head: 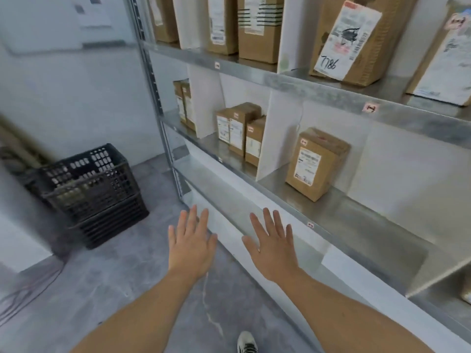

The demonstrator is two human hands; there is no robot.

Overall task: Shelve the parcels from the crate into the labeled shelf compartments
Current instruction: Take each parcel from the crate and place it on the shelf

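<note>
Both arms stretched out forward, palms down. Left hand (190, 242) flat and spread, fingers wide, holding nothing. Right hand (274, 247) same deal, splayed open and empty, hovering just in front of the shelf (293, 215) edge. Black crate (94, 192) sitting on the floor (107, 289) well off to the left of the left hand, by the wall; can't tell what's inside. Parcels already up on the shelf: a lone box (316, 164) standing upright in the compartment above and right of the right hand, a cluster of three (240, 132) one compartment left of it, more on the top level, including one marked 7786 (349, 42). Shoe (247, 342) poking in at the bottom.
</note>
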